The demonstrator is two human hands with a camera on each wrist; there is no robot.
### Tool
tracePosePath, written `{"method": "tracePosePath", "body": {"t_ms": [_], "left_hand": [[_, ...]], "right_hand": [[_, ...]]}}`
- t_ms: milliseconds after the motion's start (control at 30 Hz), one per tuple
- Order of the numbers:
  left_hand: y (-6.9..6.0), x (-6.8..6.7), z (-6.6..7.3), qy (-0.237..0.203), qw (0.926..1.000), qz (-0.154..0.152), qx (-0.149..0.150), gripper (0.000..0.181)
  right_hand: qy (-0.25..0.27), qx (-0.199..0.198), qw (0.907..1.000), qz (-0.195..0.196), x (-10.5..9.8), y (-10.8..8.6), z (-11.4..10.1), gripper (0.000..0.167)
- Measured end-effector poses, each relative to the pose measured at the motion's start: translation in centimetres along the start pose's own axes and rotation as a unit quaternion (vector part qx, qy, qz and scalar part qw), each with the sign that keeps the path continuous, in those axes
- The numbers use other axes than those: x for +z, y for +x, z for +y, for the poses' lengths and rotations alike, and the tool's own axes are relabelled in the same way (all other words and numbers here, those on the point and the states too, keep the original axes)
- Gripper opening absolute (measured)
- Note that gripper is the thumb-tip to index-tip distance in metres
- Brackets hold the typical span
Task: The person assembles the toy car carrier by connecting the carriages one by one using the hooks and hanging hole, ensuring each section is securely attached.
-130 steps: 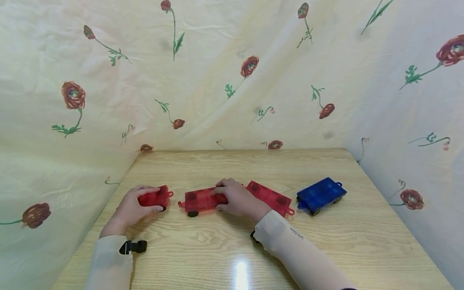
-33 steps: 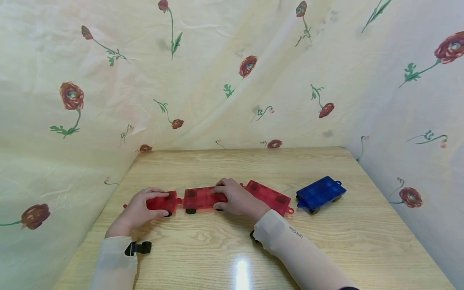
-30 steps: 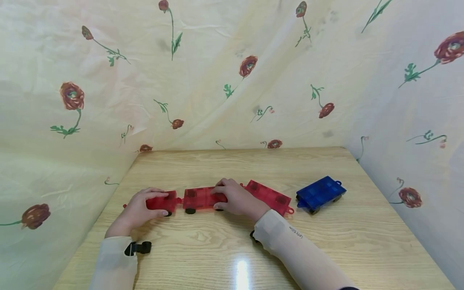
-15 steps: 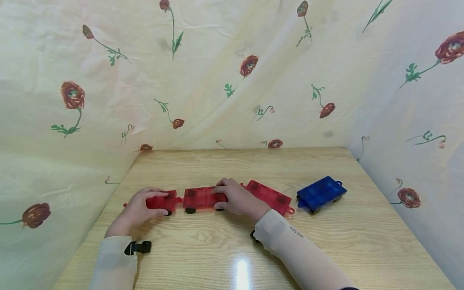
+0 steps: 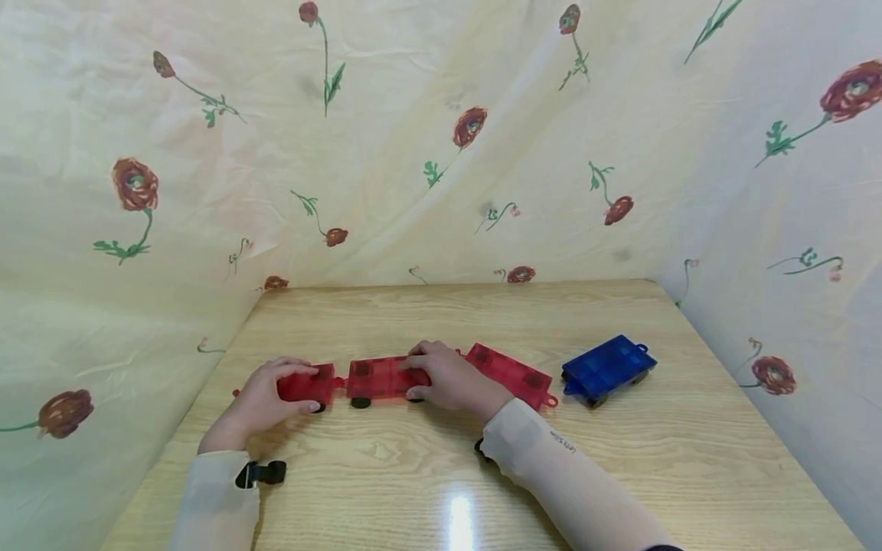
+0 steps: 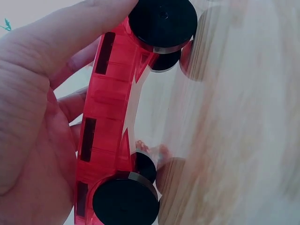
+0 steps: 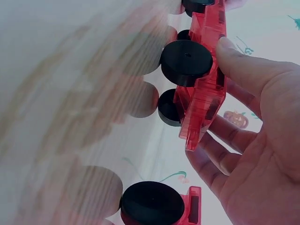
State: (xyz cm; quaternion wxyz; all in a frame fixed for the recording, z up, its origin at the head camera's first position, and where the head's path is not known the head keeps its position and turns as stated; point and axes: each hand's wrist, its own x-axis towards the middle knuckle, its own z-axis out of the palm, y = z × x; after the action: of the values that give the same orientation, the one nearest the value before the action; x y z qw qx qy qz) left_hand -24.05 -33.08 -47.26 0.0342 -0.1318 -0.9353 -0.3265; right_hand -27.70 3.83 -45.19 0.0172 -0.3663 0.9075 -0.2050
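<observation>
The left car [image 5: 307,386], red, is held between thumb and fingers by the left hand [image 5: 256,399], near the left edge of the table [image 5: 386,482]. The middle car [image 5: 375,379], also red, is gripped in the same way by the right hand [image 5: 451,379]. Between these two cars the gap is spanned by a small hitch [image 5: 340,383]; whether it is hooked cannot be told. The red right car [image 5: 513,376] is set askew and partly covered by the right hand, by which its near joint is hidden. The blue car [image 5: 610,369] is slanted just beyond it, well inside the right edge. Between the row and the far edge a wide strip of wood is shown; toward the near side a deeper stretch is crossed by the pale sleeves [image 5: 565,474]. The cars are formed as flat, see-through slabs, gridded in squares and carried on smooth black wheels [image 6: 126,201], by which the tabletop is met. Streaky grain and a bright glare are seen in the wood. On three sides the table is bordered by creased, flower-printed cloth [image 5: 386,130].
</observation>
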Motion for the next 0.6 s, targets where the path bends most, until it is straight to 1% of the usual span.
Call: {"method": "tracePosePath", "body": {"t_ms": [100,200,267,367,467,600], "left_hand": [[-0.1,0.1,0.2,-0.002,1.0000,0.004,0.008,0.063],[0.1,0.4,0.7,0.001,0.9997,0.010,0.021,0.064],[0.3,0.7,1.1,0.006,0.9994,0.012,0.031,0.066],[0.7,1.2,2.0,0.013,0.9992,0.011,0.037,0.071],[0.9,1.5,2.9,0.011,0.9991,0.009,0.040,0.077],[1.2,1.9,4.0,0.006,0.9988,0.013,0.046,0.082]], "right_hand": [[0.006,0.007,0.9999,-0.008,-0.2,-0.1,-0.1,0.053],[0.011,0.020,0.9997,-0.010,-0.4,-0.3,-0.1,0.059],[0.016,0.025,0.9995,-0.010,-0.6,-0.4,-0.1,0.062],[0.014,0.028,0.9995,-0.004,-1.0,-0.7,0.0,0.064],[0.013,0.031,0.9994,0.000,-1.4,-1.2,0.2,0.066],[0.003,0.025,0.9996,0.011,-1.9,-2.2,0.6,0.068]]}}
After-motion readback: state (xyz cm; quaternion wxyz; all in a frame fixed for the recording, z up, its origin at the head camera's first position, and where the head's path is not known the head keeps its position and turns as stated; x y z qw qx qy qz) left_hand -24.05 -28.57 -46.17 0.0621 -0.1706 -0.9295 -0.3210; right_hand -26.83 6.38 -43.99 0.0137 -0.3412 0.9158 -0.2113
